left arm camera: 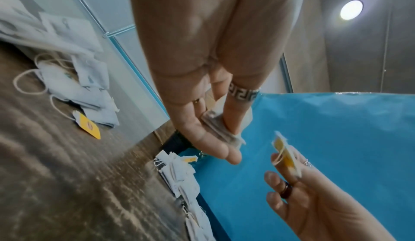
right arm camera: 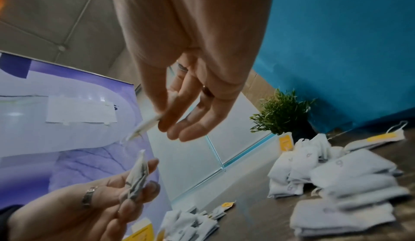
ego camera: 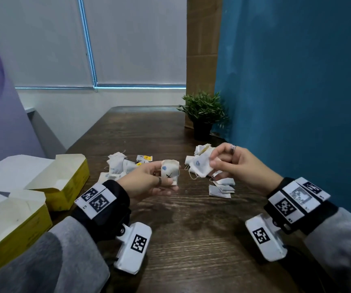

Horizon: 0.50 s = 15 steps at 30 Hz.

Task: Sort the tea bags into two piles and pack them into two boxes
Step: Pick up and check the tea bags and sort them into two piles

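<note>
1. Yellow boxes (ego camera: 64,182) sit open at the lower left of the head view, one behind the other on the bench (ego camera: 191,229); no tea bag shows inside either, so packing looks not yet begun.
2. Left of centre lies the left pile (ego camera: 117,168) of white bags, some with yellow tags.
3. At mid-frame the left hand (ego camera: 149,182) pinches one bag (ego camera: 170,172) marked with a blue spot and a black X, lifted off the bench.
4. Just right of it, the right hand (ego camera: 233,166) pinches a second bag (ego camera: 199,168) with a blue mark, also held up; a thin string seems to run between the two.
5. Under and behind that hand lies the right pile (ego camera: 221,187), partly stacked flat.
6. A potted plant (ego camera: 204,115) stands at the upper right of the bench.
7. Judged so: sorting is well on, two heaps formed, these two bags still to place; all boxing remains.
</note>
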Tool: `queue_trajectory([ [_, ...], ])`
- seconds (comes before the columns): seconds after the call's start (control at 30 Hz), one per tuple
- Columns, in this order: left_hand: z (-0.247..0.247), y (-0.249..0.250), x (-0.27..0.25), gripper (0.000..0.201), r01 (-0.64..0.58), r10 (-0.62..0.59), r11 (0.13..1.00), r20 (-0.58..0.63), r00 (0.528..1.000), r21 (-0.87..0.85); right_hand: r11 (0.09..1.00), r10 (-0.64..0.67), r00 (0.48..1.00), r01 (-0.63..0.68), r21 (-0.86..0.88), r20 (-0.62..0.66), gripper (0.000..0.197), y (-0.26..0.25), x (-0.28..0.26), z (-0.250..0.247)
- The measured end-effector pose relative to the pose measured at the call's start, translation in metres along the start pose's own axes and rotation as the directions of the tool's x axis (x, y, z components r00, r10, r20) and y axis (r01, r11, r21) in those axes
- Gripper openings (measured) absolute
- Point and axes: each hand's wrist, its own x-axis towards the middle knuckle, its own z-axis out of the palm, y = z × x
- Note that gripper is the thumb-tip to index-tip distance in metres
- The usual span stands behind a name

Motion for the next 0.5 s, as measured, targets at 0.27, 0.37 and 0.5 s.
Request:
queue_trajectory([
  [0.27, -0.012, -0.003, -0.011, 0.031, 0.028, -0.033, 0.995, -0.054, 0.998, -0.095, 0.991, 0.129, 0.991, -0.128, 0.024, -0.019, 0.022, 0.002, 0.008, 0.017],
  [0.37, -0.013, -0.007, -0.013, 0.028, 0.077, -0.083, 0.984, -0.031, 0.996, -0.16, 0.978, 0.204, 0.979, -0.204, 0.039, -0.003, 0.015, 0.003, 0.012, 0.027],
  [0.5, -0.005, -0.009, -0.016, 0.012, 0.128, -0.118, 0.977, 0.066, 0.991, -0.169, 0.967, 0.254, 0.965, -0.252, -0.032, 0.058, 0.013, 0.006, 0.023, 0.051],
])
